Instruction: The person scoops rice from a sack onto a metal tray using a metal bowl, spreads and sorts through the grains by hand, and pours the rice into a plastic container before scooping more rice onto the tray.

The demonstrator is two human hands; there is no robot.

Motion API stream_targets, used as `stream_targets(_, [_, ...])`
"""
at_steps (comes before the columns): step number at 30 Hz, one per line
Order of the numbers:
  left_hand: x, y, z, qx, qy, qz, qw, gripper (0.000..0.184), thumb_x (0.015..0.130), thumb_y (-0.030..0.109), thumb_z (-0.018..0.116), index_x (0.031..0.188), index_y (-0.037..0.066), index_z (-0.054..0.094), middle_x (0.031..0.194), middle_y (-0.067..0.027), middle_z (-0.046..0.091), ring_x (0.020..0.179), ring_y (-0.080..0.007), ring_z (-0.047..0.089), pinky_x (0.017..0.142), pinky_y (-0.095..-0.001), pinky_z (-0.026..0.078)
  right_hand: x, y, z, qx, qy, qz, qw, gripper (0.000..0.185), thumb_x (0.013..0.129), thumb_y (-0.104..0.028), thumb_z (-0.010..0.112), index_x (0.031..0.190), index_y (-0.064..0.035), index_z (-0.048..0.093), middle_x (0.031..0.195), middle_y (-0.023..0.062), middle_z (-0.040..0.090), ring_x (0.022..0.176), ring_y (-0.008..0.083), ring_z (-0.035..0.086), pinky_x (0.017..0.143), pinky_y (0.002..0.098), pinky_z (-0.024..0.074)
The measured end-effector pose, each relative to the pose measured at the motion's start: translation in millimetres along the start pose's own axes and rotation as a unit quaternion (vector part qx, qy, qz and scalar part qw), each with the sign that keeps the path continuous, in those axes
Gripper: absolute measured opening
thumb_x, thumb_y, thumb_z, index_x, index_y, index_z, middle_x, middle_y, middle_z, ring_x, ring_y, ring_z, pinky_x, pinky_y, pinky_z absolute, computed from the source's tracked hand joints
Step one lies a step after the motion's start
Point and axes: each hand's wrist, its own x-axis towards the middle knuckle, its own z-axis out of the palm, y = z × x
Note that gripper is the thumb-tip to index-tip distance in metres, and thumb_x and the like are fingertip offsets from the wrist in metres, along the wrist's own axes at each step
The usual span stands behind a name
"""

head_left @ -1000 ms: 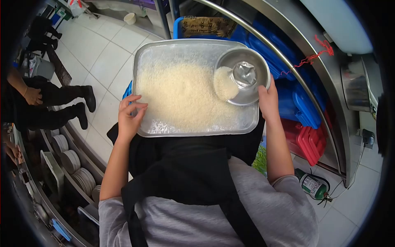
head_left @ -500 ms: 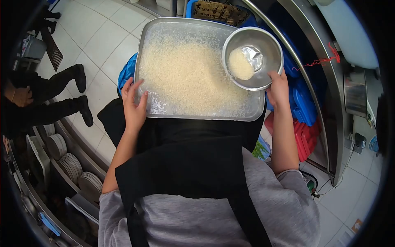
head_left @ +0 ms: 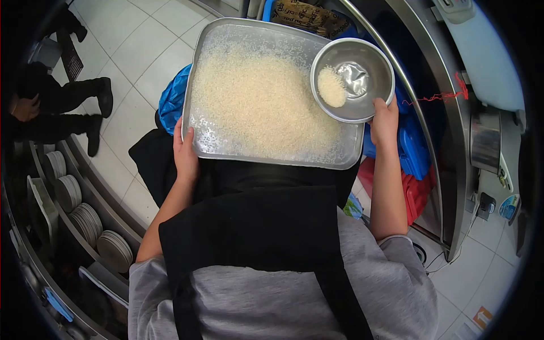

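A rectangular metal tray lies in front of me, over my lap. Uncooked white rice is spread across it, heaped thickest in the middle. My left hand grips the tray's near left edge, thumb on the rim and the other fingers partly hidden. In my right hand is a round steel bowl, held by its near right rim above the tray's right side. The bowl tilts left, and a small mound of rice sits on its left inner wall.
Left of the tray is a blue plastic bag. Stacked plates fill a shelf at lower left. Another person's legs stand on the tiled floor. At right are a metal counter edge, blue containers and a red item.
My left hand has gone from spread fingers at the tray's left side to gripping its edge. The bowl has shifted slightly right in my right hand, and the view has moved a little.
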Motion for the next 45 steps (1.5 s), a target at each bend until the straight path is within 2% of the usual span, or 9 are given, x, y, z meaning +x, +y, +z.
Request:
stream_targets(2, [0, -1, 0, -0.004, 0.002, 0.003, 1.0, 0.041, 0.093, 0.016, 0.048, 0.132, 0.005, 0.04, 0.123, -0.0105, 0.05, 0.11, -0.0169, 0.049, 0.095, -0.0279, 0.037, -1, -1, 0, -0.151, 0.0, -0.097, 0.984, 0.048, 0.081, 0.0, 0.04, 0.13, 0.0012, 0.042, 0.118, 0.0139, 0.054, 0.106, 0.02, 0.053, 0.089, 0.0277, 0.0408])
stream_targets(6, [2, -3, -2, -0.017, 0.002, 0.005, 1.0, 0.041, 0.093, 0.016, 0.048, 0.132, 0.004, 0.04, 0.123, -0.0102, 0.05, 0.109, -0.0164, 0.05, 0.094, -0.0273, 0.038, 3, 3, -1, 0.034, -0.009, 0.022, 0.999, 0.049, 0.08, 0.0, 0.039, 0.129, 0.0012, 0.042, 0.118, 0.0142, 0.054, 0.107, 0.0205, 0.053, 0.093, 0.027, 0.0374])
stream_targets(8, [2, -3, -3, -0.019, 0.004, 0.0, 1.0, 0.041, 0.093, 0.016, 0.048, 0.132, 0.004, 0.04, 0.123, -0.0102, 0.05, 0.109, -0.0164, 0.05, 0.094, -0.0272, 0.038, -3, -7, 4, -0.151, 0.008, -0.124, 0.981, 0.049, 0.081, 0.0, 0.04, 0.13, 0.0015, 0.041, 0.118, 0.0144, 0.054, 0.106, 0.0205, 0.054, 0.093, 0.0284, 0.0389])
stream_targets(15, [1, -2, -4, -0.044, 0.005, -0.013, 0.999, 0.042, 0.094, 0.016, 0.047, 0.133, 0.004, 0.04, 0.124, -0.0104, 0.05, 0.11, -0.0169, 0.05, 0.094, -0.0274, 0.038, -18, -38, 17, -0.197, 0.032, -0.146, 0.969, 0.054, 0.078, 0.004, 0.038, 0.131, -0.0037, 0.041, 0.123, 0.0186, 0.053, 0.114, 0.0283, 0.053, 0.097, 0.0329, 0.0379])
stream_targets(21, [17, 9, -8, -0.007, -0.039, 0.008, 0.999, 0.046, 0.096, 0.027, 0.039, 0.136, 0.003, 0.036, 0.129, -0.0099, 0.047, 0.115, -0.0193, 0.049, 0.099, -0.0312, 0.036, -19, -43, 10, -0.226, 0.093, -0.423, 0.873, 0.059, 0.074, 0.011, 0.042, 0.131, -0.0037, 0.041, 0.128, 0.0194, 0.048, 0.118, 0.0319, 0.048, 0.1, 0.0371, 0.036])
stream_targets(25, [41, 42, -2, -0.048, -0.072, -0.109, 0.99, 0.05, 0.095, 0.036, 0.041, 0.134, 0.004, 0.04, 0.128, -0.0094, 0.05, 0.116, -0.0197, 0.049, 0.1, -0.0306, 0.035, -11, -34, 7, -0.18, 0.079, -0.57, 0.798, 0.065, 0.07, 0.011, 0.057, 0.13, -0.0064, 0.04, 0.131, 0.0211, 0.043, 0.121, 0.0376, 0.043, 0.101, 0.0415, 0.0345])
stream_targets(29, [69, 64, 15, 0.062, -0.143, -0.161, 0.974, 0.046, 0.094, 0.034, 0.046, 0.128, 0.002, 0.047, 0.12, -0.0075, 0.056, 0.108, -0.018, 0.053, 0.094, -0.0304, 0.04, -8, -30, -1, -0.279, 0.007, -0.507, 0.815, 0.054, 0.08, 0.012, 0.043, 0.132, -0.0027, 0.039, 0.133, 0.0177, 0.042, 0.125, 0.0295, 0.041, 0.104, 0.0366, 0.0307])
stream_targets(34, [77, 66, 26, 0.18, -0.165, -0.189, 0.951, 0.038, 0.094, 0.024, 0.047, 0.125, 0.001, 0.049, 0.111, -0.0116, 0.06, 0.094, -0.0188, 0.06, 0.084, -0.0313, 0.046, 24, -79, -21, -0.178, 0.141, -0.447, 0.865, 0.045, 0.084, 0.004, 0.044, 0.129, 0.0026, 0.041, 0.131, 0.0163, 0.046, 0.122, 0.0257, 0.043, 0.103, 0.0331, 0.0305])
stream_targets(45, [34, 99, 28, 0.204, -0.018, -0.134, 0.97, 0.041, 0.095, 0.028, 0.044, 0.121, -0.004, 0.047, 0.106, -0.0116, 0.061, 0.092, -0.0186, 0.06, 0.082, -0.0303, 0.047, 146, -117, -109, -0.036, 0.057, -0.313, 0.947, 0.034, 0.086, -0.01, 0.051, 0.116, 0.0039, 0.05, 0.106, 0.0097, 0.059, 0.095, 0.0169, 0.054, 0.086, 0.028, 0.0403])
